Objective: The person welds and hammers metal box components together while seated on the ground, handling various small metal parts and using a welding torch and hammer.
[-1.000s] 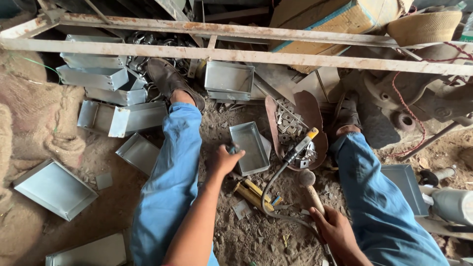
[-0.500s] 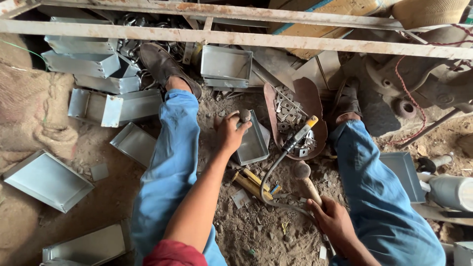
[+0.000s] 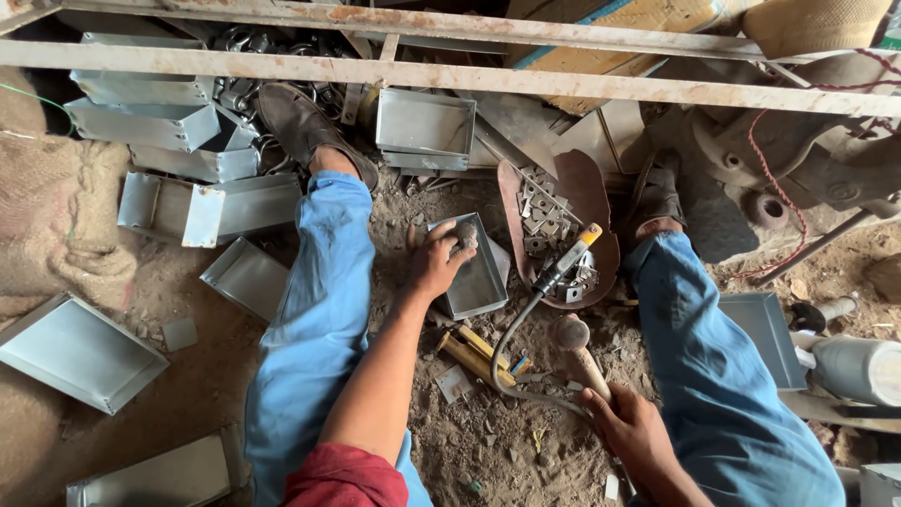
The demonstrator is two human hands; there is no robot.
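Note:
I sit on dirt ground with both legs in blue trousers stretched out. My left hand (image 3: 437,260) rests on the near left edge of a small open grey sheet-metal box (image 3: 479,277) lying between my legs, fingers curled over its rim. My right hand (image 3: 631,430) grips the wooden handle of a mallet (image 3: 574,340), whose rounded head points up toward the box. A screwdriver with a yellow-tipped handle (image 3: 566,260) and a grey hose lie just right of the box.
Several more grey metal boxes (image 3: 150,122) are stacked and scattered at left and top. A curved rusty plate holding small metal pieces (image 3: 556,216) lies beyond the box. A rusty steel bar (image 3: 450,75) crosses the top. Burlap sacking (image 3: 52,216) lies at left.
My left hand has moved from the ground beside my knee onto the box's edge. The view has tilted down and closer; my right hand keeps holding the mallet.

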